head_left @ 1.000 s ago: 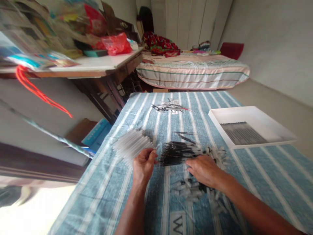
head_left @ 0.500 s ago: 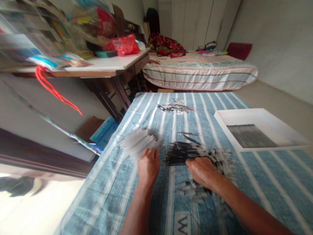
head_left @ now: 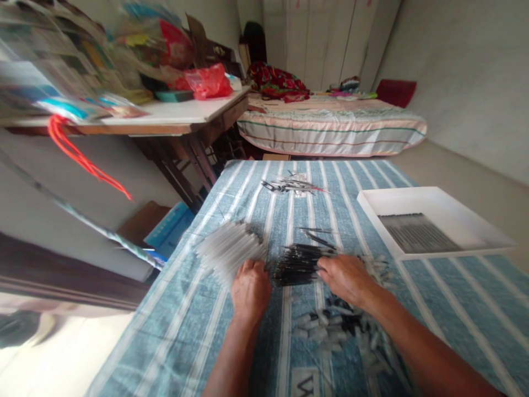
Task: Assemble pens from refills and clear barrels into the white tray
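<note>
A pile of clear pen barrels [head_left: 227, 248] lies on the striped cloth. My left hand [head_left: 251, 289] is closed at its lower right edge, fingers curled; what they hold, if anything, is hidden. To the right of the barrels is a bundle of thin black pen refills [head_left: 295, 264], with a few loose ones just beyond. Thumb and fingers of my right hand [head_left: 347, 278] are pinched together at the bundle's right end, and their grip cannot be made out. Pale and black pen caps [head_left: 326, 325] are scattered below that hand, and more caps [head_left: 378, 268] lie behind it.
A white tray [head_left: 467, 223] at the right holds a row of pens [head_left: 417, 231]. Toward the far end of the table [head_left: 165, 331] lies a small heap of thin pen pieces [head_left: 289, 184]. A cluttered desk [head_left: 185, 110] stands at the left, a bed [head_left: 330, 127] behind.
The whole view has shifted slightly left and down. My right hand has moved a little up and right relative to the refills. My left hand stays by the barrels.
</note>
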Demonstrator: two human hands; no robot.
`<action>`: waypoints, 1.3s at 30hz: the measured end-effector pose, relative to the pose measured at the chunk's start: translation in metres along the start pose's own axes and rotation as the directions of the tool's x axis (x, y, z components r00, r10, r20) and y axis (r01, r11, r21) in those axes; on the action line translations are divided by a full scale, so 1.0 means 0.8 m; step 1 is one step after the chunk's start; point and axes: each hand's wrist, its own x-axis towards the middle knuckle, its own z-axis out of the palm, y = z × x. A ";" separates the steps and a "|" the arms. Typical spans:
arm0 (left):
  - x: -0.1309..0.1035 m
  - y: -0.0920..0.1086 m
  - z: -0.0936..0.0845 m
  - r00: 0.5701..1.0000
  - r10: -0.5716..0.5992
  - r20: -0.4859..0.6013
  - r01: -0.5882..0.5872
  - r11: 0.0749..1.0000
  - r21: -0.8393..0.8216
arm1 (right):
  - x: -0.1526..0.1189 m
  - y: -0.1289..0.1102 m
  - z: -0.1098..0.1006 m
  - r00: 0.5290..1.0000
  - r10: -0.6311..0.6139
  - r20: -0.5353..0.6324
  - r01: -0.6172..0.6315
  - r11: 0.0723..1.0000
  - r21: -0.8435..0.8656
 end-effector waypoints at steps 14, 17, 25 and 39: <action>-0.005 0.004 -0.002 0.998 0.065 -0.011 -0.064 0.996 0.065 | 0.083 0.030 -0.021 0.994 0.084 0.063 -0.078 0.992 -0.099; -0.006 0.004 -0.001 0.997 0.070 -0.016 -0.069 0.996 0.051 | 0.092 0.028 -0.020 0.992 0.091 0.083 -0.082 0.990 -0.115; -0.004 0.005 0.002 0.998 0.054 -0.034 -0.057 0.993 -0.105 | 0.100 0.024 -0.014 0.994 0.070 0.085 -0.058 0.988 -0.145; -0.001 0.003 0.008 0.994 -0.028 -0.105 -0.044 0.782 -0.622 | 0.079 0.042 -0.012 0.999 0.033 -0.002 -0.033 0.991 -0.132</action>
